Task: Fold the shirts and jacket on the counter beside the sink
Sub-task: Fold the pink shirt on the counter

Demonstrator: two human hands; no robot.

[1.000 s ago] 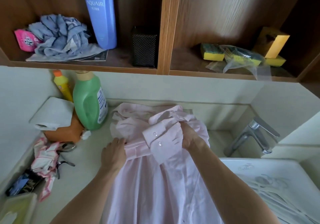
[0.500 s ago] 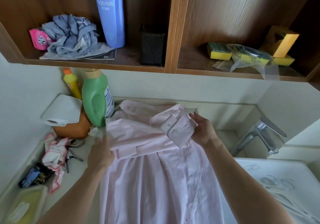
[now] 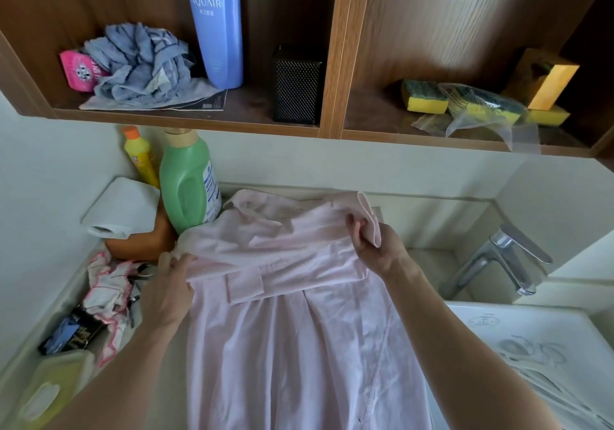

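Our pink dress shirt (image 3: 292,346) lies on the counter (image 3: 428,260) left of the sink (image 3: 531,323); our left hand (image 3: 169,293) pinches its folded left edge, just beside the green detergent bottle (image 3: 187,190); our right hand (image 3: 378,250) curls round the sleeve cuff, raised at the right side.

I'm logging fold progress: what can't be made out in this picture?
Head view only.
Shirt: hem cut off by the bottom edge.
Right hand: fingertips hidden behind the shirt it pinches.
Left hand: fingertips hidden under the shirt's edge.
Green bottle: label too small to read.
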